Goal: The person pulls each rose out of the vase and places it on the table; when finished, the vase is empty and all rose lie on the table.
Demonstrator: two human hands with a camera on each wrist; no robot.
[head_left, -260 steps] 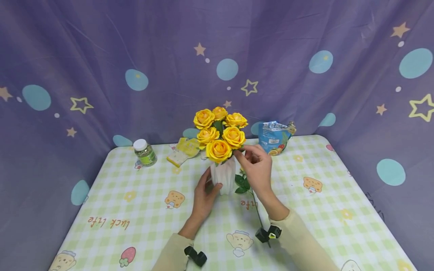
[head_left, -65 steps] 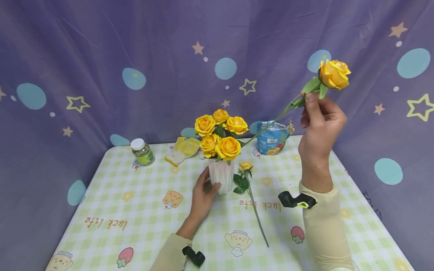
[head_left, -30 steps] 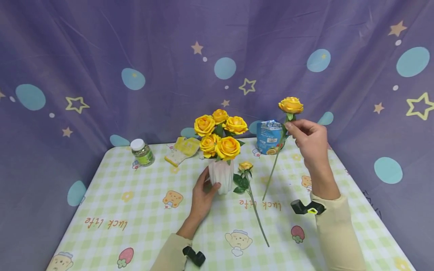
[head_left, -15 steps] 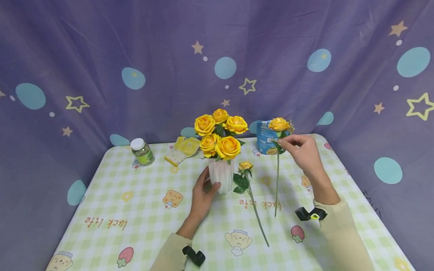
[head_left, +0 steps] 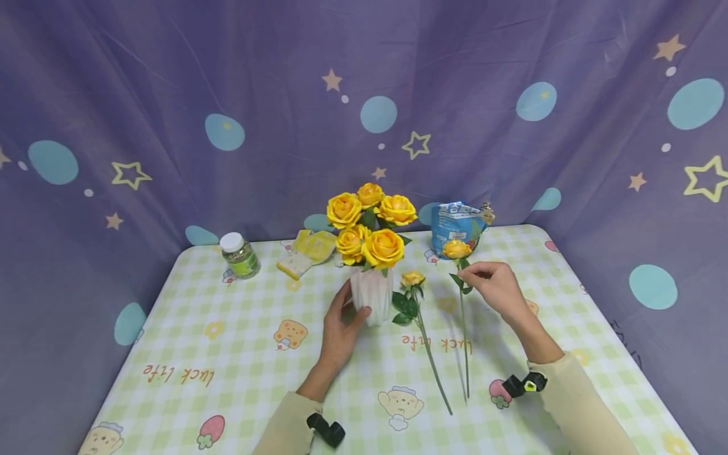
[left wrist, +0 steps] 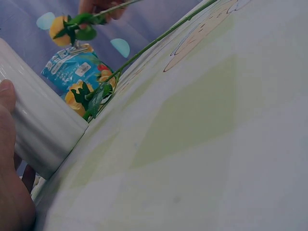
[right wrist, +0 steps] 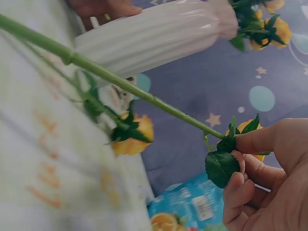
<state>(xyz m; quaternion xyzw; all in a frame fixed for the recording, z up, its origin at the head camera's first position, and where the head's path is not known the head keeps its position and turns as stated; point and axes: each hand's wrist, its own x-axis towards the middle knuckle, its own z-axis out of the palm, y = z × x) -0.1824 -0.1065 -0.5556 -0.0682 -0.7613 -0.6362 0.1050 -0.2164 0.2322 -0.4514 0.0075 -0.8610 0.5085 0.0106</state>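
My left hand [head_left: 341, 327] holds the white ribbed vase [head_left: 372, 297] around its lower side, thumb at the front. Several yellow roses [head_left: 383, 248] stand in the vase. My right hand [head_left: 493, 284] pinches a single yellow rose [head_left: 457, 249] by its stem just below the bloom. In the right wrist view the thumb and fingers grip that green stem [right wrist: 163, 105] beside a leaf. The rose hangs low over the table, right of the vase. Between it and the vase lies another yellow rose [head_left: 430, 354], its stem pointing toward the near edge.
A blue pouch [head_left: 451, 224] stands at the back right. A white-capped jar [head_left: 240, 255] stands at the back left, with a yellow and white packet [head_left: 308, 253] nearer the vase. The checked tablecloth [head_left: 244, 379] covers the table, and a purple curtain [head_left: 284, 95] hangs behind.
A rose has been drawn out of the vase by my right hand, then brought down and lowered toward the tablecloth beside the other rose. My left hand stays on the vase.
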